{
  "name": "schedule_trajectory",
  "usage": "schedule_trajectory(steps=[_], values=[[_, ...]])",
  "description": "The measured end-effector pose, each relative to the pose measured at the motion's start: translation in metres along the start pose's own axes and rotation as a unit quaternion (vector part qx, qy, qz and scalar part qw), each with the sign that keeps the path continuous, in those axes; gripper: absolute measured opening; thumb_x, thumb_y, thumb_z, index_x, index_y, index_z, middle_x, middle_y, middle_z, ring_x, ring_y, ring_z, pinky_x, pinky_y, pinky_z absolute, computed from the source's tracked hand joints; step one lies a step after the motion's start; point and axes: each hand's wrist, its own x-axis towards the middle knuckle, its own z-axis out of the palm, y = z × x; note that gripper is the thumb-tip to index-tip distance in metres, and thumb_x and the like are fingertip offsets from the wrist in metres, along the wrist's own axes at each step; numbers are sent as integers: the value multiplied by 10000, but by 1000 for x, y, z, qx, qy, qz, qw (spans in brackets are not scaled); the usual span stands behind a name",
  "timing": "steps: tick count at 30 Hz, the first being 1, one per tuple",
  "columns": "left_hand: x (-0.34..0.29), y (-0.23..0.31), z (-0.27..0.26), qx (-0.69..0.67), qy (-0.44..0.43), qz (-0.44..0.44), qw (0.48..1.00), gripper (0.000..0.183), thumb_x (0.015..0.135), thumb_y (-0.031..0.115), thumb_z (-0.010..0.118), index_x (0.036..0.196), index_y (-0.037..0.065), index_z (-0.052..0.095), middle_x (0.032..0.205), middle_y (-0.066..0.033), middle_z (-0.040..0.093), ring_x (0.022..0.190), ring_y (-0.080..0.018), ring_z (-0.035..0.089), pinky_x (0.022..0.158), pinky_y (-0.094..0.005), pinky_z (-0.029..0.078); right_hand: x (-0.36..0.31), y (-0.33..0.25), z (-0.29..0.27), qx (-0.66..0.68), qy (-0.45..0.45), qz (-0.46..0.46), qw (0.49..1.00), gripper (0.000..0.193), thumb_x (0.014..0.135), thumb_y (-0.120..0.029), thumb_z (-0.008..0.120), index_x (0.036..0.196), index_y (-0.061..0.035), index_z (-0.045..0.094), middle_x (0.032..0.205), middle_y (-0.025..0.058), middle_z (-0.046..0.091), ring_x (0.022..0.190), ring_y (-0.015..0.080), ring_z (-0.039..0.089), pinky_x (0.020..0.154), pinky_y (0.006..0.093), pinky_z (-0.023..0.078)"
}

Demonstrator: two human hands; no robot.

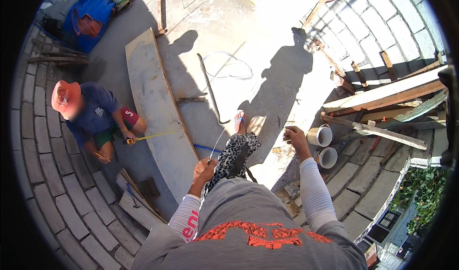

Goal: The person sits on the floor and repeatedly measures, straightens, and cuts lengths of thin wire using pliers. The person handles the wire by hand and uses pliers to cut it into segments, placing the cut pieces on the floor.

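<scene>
My left hand (204, 170) is closed around the lower end of a thin pale wire (218, 143), which slants up and to the right beside my leg. My right hand (297, 140) is raised to the right, fingers curled together; whatever they may hold is too small to make out. Two white buckets (323, 135) lie close to it. To my left, a long plywood board (153, 88) lies on the ground. A crouching co-worker (98, 112) stretches a yellow tape measure (155, 135) over it and holds a pencil (98, 154) in the other hand.
Lumber (387, 98) is stacked against the block wall at right. A bent stick (209, 86) and a coil of white wire (229, 65) lie ahead of my sandalled foot (239, 119). Wood offcuts (136, 200) lie at lower left, a blue tarp (88, 19) at far left.
</scene>
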Motion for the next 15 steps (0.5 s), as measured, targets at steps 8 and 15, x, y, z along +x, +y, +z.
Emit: schedule_trajectory(steps=[8, 15], values=[[254, 196, -2, 8, 68, 57, 996, 432, 903, 475, 472, 931, 73, 628, 874, -173, 670, 861, -367, 641, 771, -485, 484, 264, 2, 2, -246, -158, 176, 940, 253, 820, -167, 634, 964, 40, 613, 722, 128, 656, 586, 203, 661, 467, 293, 483], [344, 255, 51, -80, -19, -140, 987, 402, 877, 462, 523, 1013, 87, 574, 966, -171, 647, 944, -334, 622, 810, -467, 467, 530, -144, 45, -262, -235, 40, 935, 286, 807, -150, 599, 1006, 55, 607, 790, 103, 647, 608, 165, 646, 479, 270, 473]])
